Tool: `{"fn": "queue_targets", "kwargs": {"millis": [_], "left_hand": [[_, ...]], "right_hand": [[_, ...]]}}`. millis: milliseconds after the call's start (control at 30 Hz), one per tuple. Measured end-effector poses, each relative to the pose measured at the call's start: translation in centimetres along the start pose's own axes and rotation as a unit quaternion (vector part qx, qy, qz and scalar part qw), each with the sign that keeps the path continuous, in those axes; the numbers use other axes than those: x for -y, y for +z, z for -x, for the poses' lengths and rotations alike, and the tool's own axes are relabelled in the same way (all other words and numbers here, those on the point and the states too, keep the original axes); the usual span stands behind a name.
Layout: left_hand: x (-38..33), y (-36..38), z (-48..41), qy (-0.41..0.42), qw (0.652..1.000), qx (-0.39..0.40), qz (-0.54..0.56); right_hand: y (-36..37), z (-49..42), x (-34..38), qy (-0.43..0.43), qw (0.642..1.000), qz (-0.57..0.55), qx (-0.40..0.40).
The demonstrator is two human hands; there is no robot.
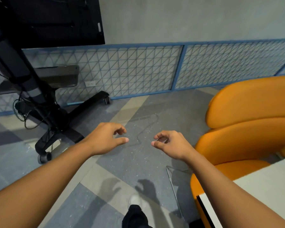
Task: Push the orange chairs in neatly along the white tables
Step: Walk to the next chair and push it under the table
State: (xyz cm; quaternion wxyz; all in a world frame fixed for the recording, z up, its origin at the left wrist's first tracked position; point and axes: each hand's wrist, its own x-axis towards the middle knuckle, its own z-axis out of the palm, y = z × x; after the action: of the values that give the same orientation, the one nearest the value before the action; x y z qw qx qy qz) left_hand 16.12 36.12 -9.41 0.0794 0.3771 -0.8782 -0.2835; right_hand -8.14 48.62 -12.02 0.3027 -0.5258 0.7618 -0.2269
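Two bare hands held out over the floor, beside orange chairs at a white table.

The left hand (105, 137) and right hand (169, 143) hover side by side, palms down, fingers loosely curled, thumbs pointing toward each other. Both hold nothing and touch nothing, and they seem raised in readiness, not yet turned to any chair. Just right of the right hand, the orange chairs (240, 140) stand in a row along the edge of the white table (262, 191), whose corner shows at lower right. The nearest back sits close against that edge, probably tucked in; how far in the farther ones sit cannot be told. Left of the hands, a black wheeled screen stand (87, 106) rests on the grey floor (138, 162) before a blue mesh wall panel (130, 69).
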Motion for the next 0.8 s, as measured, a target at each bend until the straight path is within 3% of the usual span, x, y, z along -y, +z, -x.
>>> {"fn": "queue_targets", "kwargs": {"millis": [467,800], "left_hand": [[1.6,-7.4,-23.0,0.05,0.999,0.006,-0.009],[4.0,-8.7,-37.2,0.136,0.989,0.064,-0.019]], "right_hand": [[-9.3,-19.6,0.7,0.024,0.998,-0.019,-0.051],[-12.7,-27.7,0.2,0.111,0.984,0.003,-0.138]]}}
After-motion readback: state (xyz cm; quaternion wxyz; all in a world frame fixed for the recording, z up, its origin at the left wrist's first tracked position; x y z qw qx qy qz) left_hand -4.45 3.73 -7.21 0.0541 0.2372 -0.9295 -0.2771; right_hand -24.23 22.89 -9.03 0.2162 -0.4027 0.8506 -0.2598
